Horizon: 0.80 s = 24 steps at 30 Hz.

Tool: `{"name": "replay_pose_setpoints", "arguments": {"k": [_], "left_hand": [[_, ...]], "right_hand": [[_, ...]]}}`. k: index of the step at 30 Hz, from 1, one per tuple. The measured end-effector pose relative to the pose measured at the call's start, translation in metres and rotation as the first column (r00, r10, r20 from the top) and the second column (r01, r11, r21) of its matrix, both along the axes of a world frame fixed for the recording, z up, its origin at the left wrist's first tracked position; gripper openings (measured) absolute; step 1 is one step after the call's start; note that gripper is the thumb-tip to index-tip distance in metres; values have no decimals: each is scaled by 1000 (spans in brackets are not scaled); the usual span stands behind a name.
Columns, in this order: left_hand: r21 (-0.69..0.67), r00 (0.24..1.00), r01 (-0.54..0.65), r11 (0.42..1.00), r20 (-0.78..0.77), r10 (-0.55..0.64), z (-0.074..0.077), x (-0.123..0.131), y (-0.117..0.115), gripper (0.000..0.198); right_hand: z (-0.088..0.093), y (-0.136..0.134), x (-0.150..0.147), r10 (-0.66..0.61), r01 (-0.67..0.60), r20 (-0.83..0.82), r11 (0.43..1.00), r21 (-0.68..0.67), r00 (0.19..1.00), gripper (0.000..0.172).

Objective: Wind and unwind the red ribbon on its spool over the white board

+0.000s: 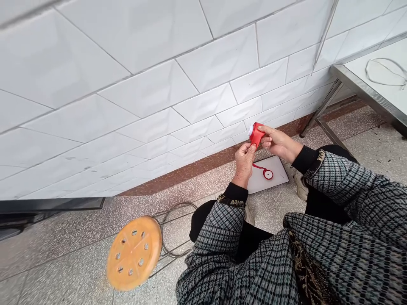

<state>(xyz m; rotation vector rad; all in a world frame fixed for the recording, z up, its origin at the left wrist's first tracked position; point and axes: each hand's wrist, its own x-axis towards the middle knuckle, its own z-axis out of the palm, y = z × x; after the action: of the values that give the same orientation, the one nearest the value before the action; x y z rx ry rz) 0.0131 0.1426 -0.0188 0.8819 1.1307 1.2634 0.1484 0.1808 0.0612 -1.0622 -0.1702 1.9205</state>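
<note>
Both my hands are raised in front of me, pinching a piece of red ribbon (256,134). My left hand (244,163) grips its lower end between thumb and fingers. At the upper right edge, the thumb and fingers of my right hand (276,140) close on the same red piece. Something small and white (250,129) pokes out at its upper left; what it is I cannot make out. Below, a narrow red strip runs from near my left hand to a small roll with a white centre (268,174). That roll rests on a white board (276,165) on the floor.
A stool with a round orange seat (135,254) and metal legs lies on its side at left. To the right stands a metal-framed table (365,84) with a loop of thin cord (386,72) on top. The white tiled wall (159,97) rises directly ahead.
</note>
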Motion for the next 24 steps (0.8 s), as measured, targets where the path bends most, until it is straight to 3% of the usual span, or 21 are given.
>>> {"name": "replay_pose_setpoints", "arguments": {"k": [7,11,13,17,24], "left_hand": [[167,942,26,986,-334,32,-9,-16,3,31],[184,939,18,983,-340,47,-11,-24,5,22],[189,948,16,982,-314,45,-12,-28,5,32],[189,949,97,977,-313,-34,-14,-38,6,69],[206,909,275,939,-375,-183,0,-48,0,75]], "right_hand": [[11,-4,7,44,-55,-92,990,-131,995,23],[13,-7,16,123,-147,-140,973,-179,982,23],[10,-8,22,184,-210,-153,962,-174,971,21],[4,-10,33,312,-341,-195,931,-134,930,15],[17,-23,42,375,-419,-234,890,-179,897,19]]}}
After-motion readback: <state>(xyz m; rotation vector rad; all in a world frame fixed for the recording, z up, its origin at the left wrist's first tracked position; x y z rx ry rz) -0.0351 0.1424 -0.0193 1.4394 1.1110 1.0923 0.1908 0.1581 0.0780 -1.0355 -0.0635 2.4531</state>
